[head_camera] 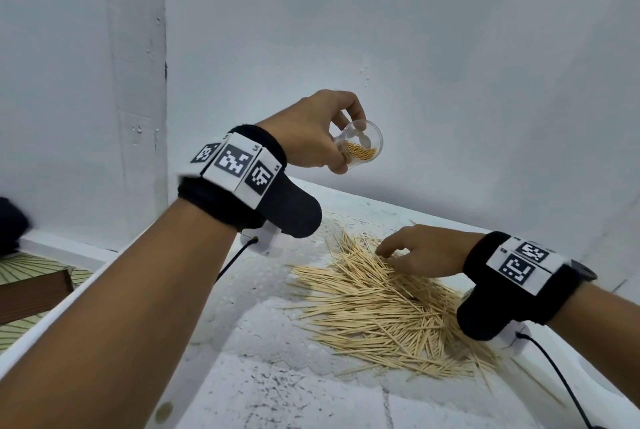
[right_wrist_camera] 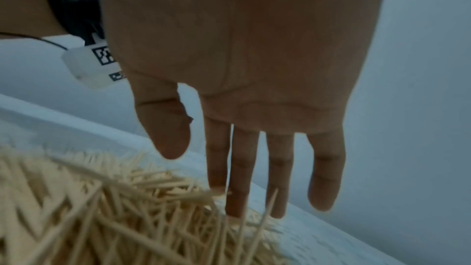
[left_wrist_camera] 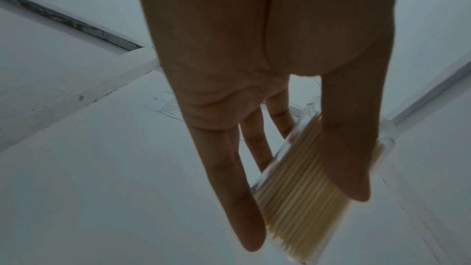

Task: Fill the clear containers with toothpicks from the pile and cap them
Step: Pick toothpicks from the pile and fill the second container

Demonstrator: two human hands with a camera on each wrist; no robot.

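My left hand (head_camera: 322,132) holds a clear container (head_camera: 362,146) up in the air, tilted with its open mouth toward me; toothpicks fill its lower part. In the left wrist view the thumb and fingers (left_wrist_camera: 234,188) clamp the container (left_wrist_camera: 300,194) from both sides. A large pile of toothpicks (head_camera: 384,307) lies on the white table (head_camera: 263,390). My right hand (head_camera: 412,250) rests on the pile's far edge, fingers (right_wrist_camera: 239,176) straight and reaching down into the toothpicks (right_wrist_camera: 109,213). No cap is in view.
A white wall (head_camera: 450,65) stands close behind the table. The table's left edge (head_camera: 69,304) drops to a patterned floor and a brown wooden piece (head_camera: 31,293). Black cables run from both wrist cameras.
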